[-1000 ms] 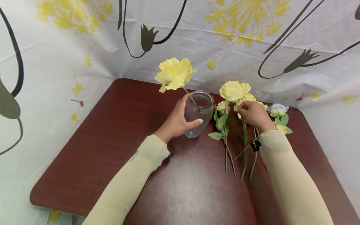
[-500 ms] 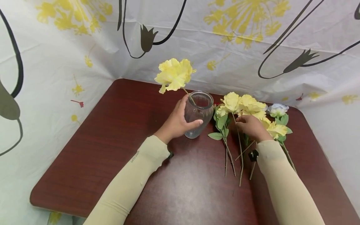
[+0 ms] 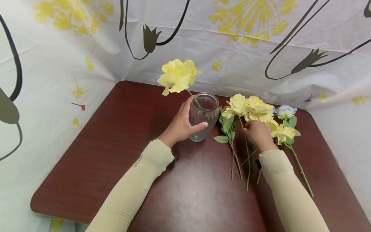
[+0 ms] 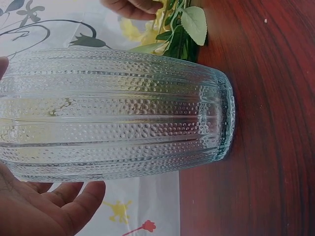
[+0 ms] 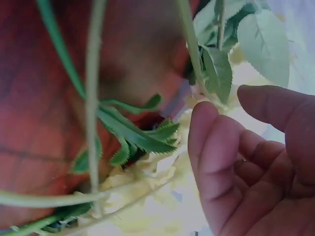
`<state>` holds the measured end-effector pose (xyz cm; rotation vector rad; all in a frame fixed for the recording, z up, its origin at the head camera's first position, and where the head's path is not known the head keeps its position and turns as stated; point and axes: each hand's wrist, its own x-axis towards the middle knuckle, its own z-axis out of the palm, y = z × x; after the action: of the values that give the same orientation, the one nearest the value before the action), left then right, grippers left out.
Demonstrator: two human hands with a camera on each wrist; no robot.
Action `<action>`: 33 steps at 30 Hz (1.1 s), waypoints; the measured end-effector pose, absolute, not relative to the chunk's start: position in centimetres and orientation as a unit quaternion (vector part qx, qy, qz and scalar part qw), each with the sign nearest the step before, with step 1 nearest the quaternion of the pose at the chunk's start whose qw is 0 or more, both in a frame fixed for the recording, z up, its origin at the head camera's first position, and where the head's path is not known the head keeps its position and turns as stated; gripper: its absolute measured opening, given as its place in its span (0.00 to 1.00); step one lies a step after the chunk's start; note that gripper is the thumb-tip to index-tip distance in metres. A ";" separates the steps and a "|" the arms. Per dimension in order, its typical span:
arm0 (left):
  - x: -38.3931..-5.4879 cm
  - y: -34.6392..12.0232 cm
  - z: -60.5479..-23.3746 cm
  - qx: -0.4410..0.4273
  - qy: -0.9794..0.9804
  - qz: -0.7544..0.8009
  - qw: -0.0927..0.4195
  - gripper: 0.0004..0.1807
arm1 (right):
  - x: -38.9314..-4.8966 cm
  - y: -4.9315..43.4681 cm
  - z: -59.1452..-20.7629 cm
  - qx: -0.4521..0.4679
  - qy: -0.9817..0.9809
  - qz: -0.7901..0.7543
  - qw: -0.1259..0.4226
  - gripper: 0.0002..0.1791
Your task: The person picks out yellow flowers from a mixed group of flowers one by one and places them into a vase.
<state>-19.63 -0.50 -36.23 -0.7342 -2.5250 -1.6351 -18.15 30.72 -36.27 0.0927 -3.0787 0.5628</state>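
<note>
In the head view, my left hand [image 3: 182, 122] holds a clear ribbed glass vase [image 3: 200, 125] upright on the table, thumb across its front. One yellow flower [image 3: 178, 77] leans out of the vase over the rim to the left. The left wrist view shows the vase's dimpled side [image 4: 118, 113] close up. My right hand [image 3: 258, 133] is among several yellow flowers [image 3: 256, 109] lying on the right. In the right wrist view its thumb and index finger stand apart, with a thin stem [image 5: 189, 44] at the index fingertip [image 5: 204, 110].
Leafy green stems [image 3: 227, 129] lie just right of the vase. A pale blue-white flower [image 3: 286, 111] lies behind at the right. The dark red wooden table [image 3: 116, 138] reaches up to a patterned white sheet [image 3: 185, 42] hung behind it.
My right hand has come down from the yellow blossoms to the stems, and one blossom has dropped lower. A long stem now shows right of the forearm. The left hand and vase hold still.
</note>
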 end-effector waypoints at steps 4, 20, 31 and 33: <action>-19.6 -0.5 -36.2 -0.229 -0.816 -0.530 0.021 0.58 | -17.7 30.8 -36.6 0.029 -0.981 0.192 -0.028 0.11; -19.5 -0.5 -36.0 -0.236 -0.816 -0.528 0.016 0.58 | -15.9 30.9 -35.7 -0.008 -0.952 0.299 -0.072 0.16; -19.4 -0.6 -36.0 -0.237 -0.812 -0.533 0.018 0.57 | -14.3 29.5 -29.0 0.031 -0.921 0.387 0.030 0.18; -19.4 -0.6 -36.0 -0.236 -0.814 -0.531 0.016 0.58 | -14.2 29.0 -28.0 0.045 -0.912 0.403 0.061 0.16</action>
<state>-19.43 -0.58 -35.96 -0.7325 -2.5319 -1.6502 -14.22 29.03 -27.96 0.1357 -2.7593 1.2192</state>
